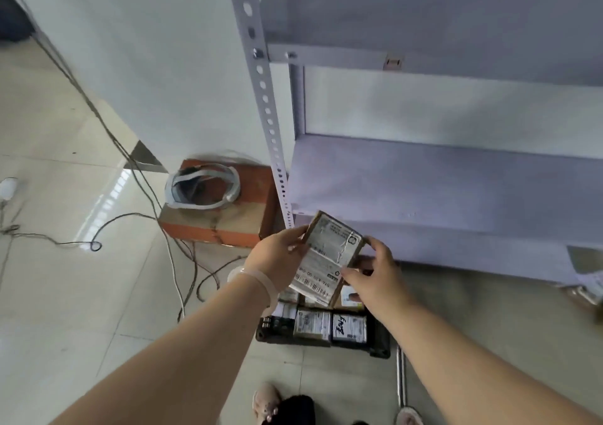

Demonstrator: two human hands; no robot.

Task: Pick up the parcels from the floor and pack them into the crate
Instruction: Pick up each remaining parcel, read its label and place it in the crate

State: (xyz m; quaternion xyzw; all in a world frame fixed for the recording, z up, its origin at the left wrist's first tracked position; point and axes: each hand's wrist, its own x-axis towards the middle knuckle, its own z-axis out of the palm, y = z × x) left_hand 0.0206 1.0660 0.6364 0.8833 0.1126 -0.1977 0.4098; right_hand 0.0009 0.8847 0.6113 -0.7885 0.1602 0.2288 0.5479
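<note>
Your left hand (277, 256) and right hand (375, 276) pinch one parcel (328, 256) by opposite edges, tilted, above the crate (380, 343). Crate's on the floor, near side of the shelf (440, 180), with parcels (313, 325) inside.

A pale grey metal shelving unit (440, 176) stands against the white wall (163, 49), its perforated corner post (266, 104) slanting down to the glossy beige tiled floor (65, 163). Just left of the post sits an orange-and-brown cardboard box (241, 225) with a white-and-grey head-strap device (202, 189) lying on top. Thin dark and white cables (143, 180) trail across the tiles. A small white rounded object (8, 188) lies at the far left.
</note>
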